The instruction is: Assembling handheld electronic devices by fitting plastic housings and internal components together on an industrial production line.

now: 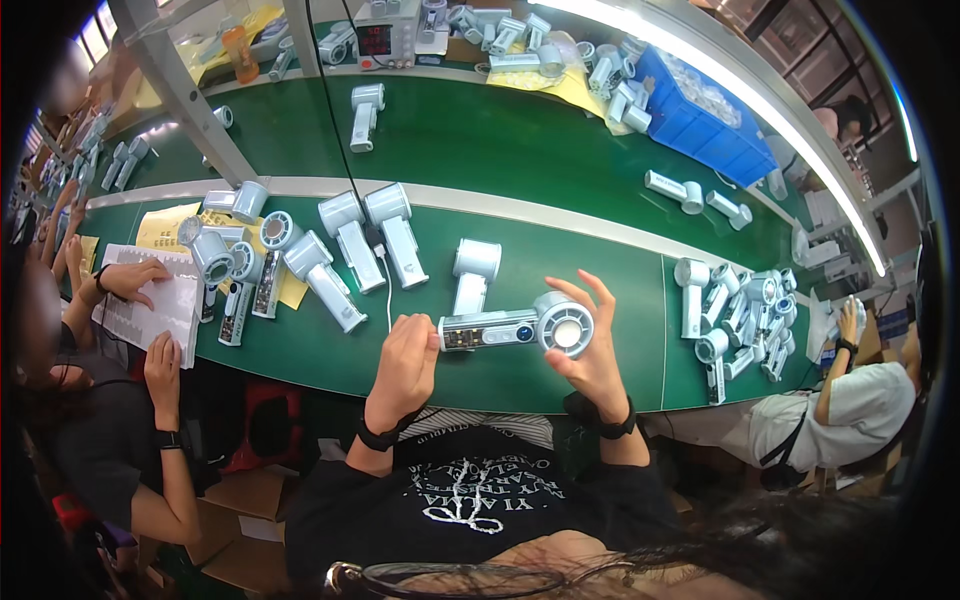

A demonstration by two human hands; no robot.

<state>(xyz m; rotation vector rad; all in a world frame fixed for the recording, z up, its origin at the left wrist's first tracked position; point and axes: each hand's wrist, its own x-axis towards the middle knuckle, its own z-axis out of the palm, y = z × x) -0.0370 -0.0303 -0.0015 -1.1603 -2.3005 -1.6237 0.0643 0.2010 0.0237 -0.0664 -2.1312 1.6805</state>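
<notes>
A pale blue handheld fan (490,331) lies level in front of me, its handle uncovered along one side so that a circuit board shows. My right hand (597,360) grips its round head between thumb and fingers, with the forefinger raised. At the handle's other end my left hand (404,366) is closed in a pinch. A white cable (389,300) runs down into those left fingers; its tip is hidden there, against or close to the handle's end. Just behind, another fan (475,273) rests on the green table (560,260).
Several fans (320,275) lie at left, some on yellow sheets; more are piled at right (745,315). A blue crate (700,115) and a small meter (387,40) stand at the back. A black cord (335,110) hangs down. Co-workers sit at both sides.
</notes>
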